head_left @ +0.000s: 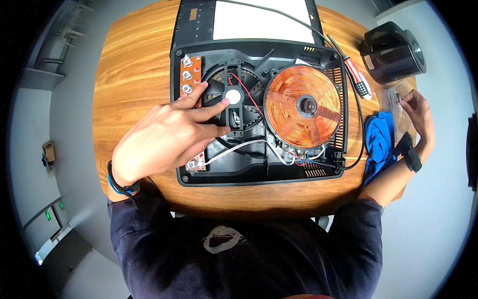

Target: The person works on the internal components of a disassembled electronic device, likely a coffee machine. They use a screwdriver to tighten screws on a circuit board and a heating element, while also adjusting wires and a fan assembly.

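Note:
An opened induction cooker [224, 178] lies before me with its inside showing. My left hand [169, 134] rests spread over its left part, holding nothing. Its fingertips reach the black cooling fan [215, 88] and the orange circuit board [184, 64]; whether all of them press down I cannot tell. To their right sits the round copper coil [286, 104]. At the table's right edge my right hand [418, 112] has its thumb and fingers pinched at a clear plastic bag [400, 123]. A small dark thing shows at those fingertips, too small to name.
A red and white screwdriver [357, 78] lies right of the cooker, beside a black power cord [362, 134]. Behind it stands a black cylindrical container [391, 52]. A blue cloth [378, 142] lies under my right wrist. The cooker's white-and-black top panel [264, 22] is at the back.

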A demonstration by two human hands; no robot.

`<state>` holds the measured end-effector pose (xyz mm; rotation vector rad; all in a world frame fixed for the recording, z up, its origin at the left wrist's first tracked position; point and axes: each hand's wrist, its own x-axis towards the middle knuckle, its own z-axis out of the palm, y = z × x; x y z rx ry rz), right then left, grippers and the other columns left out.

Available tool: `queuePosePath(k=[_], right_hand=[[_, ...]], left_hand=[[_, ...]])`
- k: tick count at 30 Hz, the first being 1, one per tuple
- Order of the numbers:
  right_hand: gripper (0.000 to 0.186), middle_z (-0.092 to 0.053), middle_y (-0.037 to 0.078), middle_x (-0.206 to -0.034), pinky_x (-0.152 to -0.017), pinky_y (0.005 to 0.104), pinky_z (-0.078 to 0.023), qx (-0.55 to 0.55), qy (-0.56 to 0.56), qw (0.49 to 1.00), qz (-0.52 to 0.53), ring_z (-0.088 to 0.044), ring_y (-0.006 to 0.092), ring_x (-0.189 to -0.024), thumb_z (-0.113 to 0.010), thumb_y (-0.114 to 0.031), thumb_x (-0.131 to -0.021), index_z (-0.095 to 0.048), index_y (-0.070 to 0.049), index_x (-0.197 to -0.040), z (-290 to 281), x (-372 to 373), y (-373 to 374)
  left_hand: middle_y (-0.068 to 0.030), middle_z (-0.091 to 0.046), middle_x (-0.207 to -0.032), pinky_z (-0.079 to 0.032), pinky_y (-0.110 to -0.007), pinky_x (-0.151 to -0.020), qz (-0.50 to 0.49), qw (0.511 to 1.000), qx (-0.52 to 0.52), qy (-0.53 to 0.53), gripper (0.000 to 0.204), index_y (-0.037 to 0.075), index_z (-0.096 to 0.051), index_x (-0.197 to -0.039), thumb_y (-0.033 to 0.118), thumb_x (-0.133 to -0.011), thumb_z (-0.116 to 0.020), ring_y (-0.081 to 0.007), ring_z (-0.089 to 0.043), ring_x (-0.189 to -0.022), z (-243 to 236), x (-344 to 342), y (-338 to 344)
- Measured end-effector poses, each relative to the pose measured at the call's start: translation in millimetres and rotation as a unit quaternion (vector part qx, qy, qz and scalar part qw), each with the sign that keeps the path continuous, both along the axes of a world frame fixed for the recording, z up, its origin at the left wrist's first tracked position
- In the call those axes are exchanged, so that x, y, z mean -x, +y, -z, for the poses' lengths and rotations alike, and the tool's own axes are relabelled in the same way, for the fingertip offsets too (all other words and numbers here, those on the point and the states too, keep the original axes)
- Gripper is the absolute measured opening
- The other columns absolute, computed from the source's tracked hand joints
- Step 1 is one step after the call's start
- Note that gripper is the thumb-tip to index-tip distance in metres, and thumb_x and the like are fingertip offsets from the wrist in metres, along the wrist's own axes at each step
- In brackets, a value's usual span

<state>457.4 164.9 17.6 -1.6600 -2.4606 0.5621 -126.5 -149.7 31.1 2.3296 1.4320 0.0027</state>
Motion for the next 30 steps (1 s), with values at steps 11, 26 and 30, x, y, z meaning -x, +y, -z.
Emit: queuePosePath(k=[11,26,30], right_hand=[[0.010,-0.076,0.002,-0.102,-0.090,0.0296,-0.059,0.017,0.082,0.996,-0.043,-0.070,0.0100,-0.097,-0.078,0.000,-0.104,-0.072,0.003,-0.111,-41,85,-57],[0.036,-0.074,0.006,-0.093,-0.083,0.0349,-0.060,-0.040,0.169,0.960,-0.221,-0.075,0.0187,-0.087,-0.093,-0.006,-0.086,-0.065,-0.001,-0.109,-39,229,-130],[0.037,-0.070,0.009,-0.091,-0.080,0.0388,-0.059,-0.011,0.170,0.946,-0.276,-0.075,0.0270,-0.086,-0.090,-0.007,-0.090,-0.058,-0.004,-0.109,-44,254,-150]], left_hand=[[-0.0028,-0.064,-0.167,-0.067,-0.051,-0.100,-0.005,1.000,-0.011,-0.009,0.037,0.021,-0.085,-0.132,0.021,-0.095,-0.078,-0.0457,-0.054,-0.156,0,0,-2],[-0.0079,-0.064,-0.165,-0.064,-0.051,-0.106,-0.029,0.998,-0.056,-0.025,0.042,0.016,-0.078,-0.142,0.020,-0.100,-0.077,-0.0408,-0.060,-0.151,-12,0,4],[-0.0155,-0.074,-0.145,-0.064,-0.047,-0.100,-0.028,0.977,-0.105,-0.185,0.046,0.010,-0.073,-0.146,0.015,-0.101,-0.078,-0.0404,-0.073,-0.130,-8,-12,29]])
